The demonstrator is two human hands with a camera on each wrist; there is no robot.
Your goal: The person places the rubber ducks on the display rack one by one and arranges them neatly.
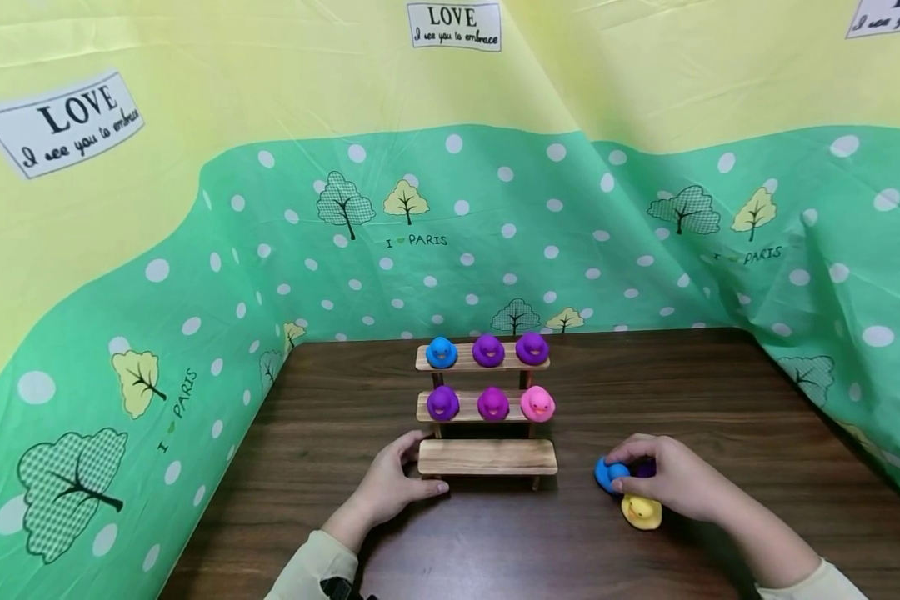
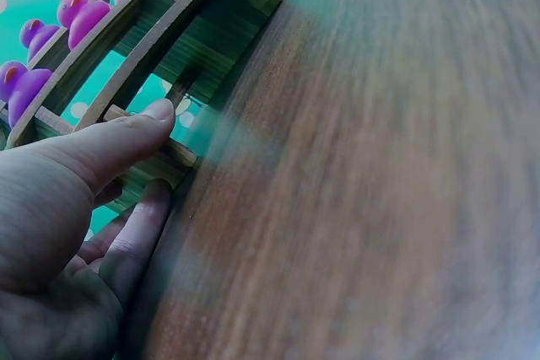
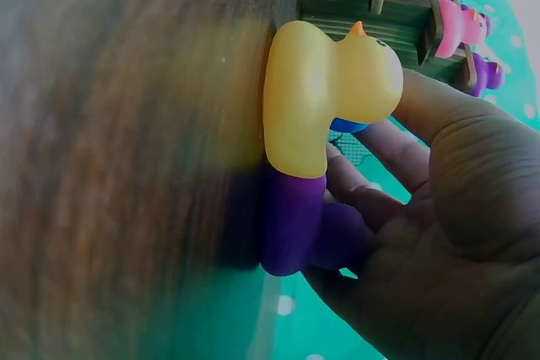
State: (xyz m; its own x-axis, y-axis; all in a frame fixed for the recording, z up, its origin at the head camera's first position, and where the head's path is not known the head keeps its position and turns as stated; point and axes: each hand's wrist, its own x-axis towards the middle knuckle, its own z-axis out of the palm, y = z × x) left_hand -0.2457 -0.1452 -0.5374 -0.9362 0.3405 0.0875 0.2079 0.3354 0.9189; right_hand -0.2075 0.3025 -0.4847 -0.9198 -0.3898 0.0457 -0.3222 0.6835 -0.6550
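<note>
The left hand [image 1: 390, 483] grips the left end of a three-tier wooden stand [image 1: 487, 457], its thumb in front of the lowest step and its fingers behind. To the right of the stand, the right hand [image 1: 682, 475] pinches a blue rubber duck [image 1: 604, 473] between thumb and fingers, low over the bench [image 1: 540, 542]. A yellow rubber duck [image 1: 642, 513] sits on the bench just beneath that hand, on the near side of the blue one, and a dark purple rubber duck [image 3: 291, 221] stands beside it, partly hidden by the hand in the head view. On the stand's top step, from left to right, are a light-blue duck [image 1: 441, 353] and two purple ducks [image 1: 488, 351]; on the middle step are a violet duck [image 1: 442, 403], a magenta-purple duck [image 1: 493, 404] and a pink duck [image 1: 537, 404]. A green and yellow printed cloth [image 1: 495, 225] hangs behind the bench.
</note>
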